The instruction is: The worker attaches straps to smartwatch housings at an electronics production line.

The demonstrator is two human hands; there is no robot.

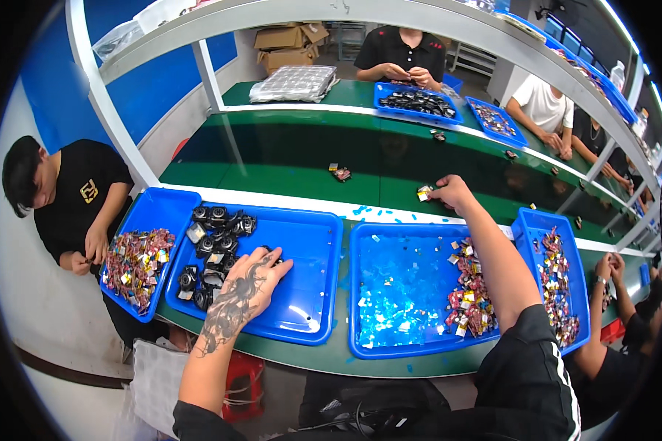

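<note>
My left hand [254, 278] rests in a blue tray [309, 253], its fingers on a small black part at the edge of a pile of black round parts [212, 250]. My right hand [452, 192] reaches forward over the dark green belt [294, 165] and pinches a small foil-coloured piece [424, 193] just above the belt. Below that arm sits another blue tray [401, 290] littered with blue film scraps, and a heap of small red and gold pieces [469, 298] lies at its right side.
A blue tray of red and gold pieces [136, 264] stands at the left, where a person in black works. Another such tray [559, 283] is at the right. Small parts [340, 173] lie on the belt. Across it, people work at blue trays [418, 101]. White frame posts rise at the left.
</note>
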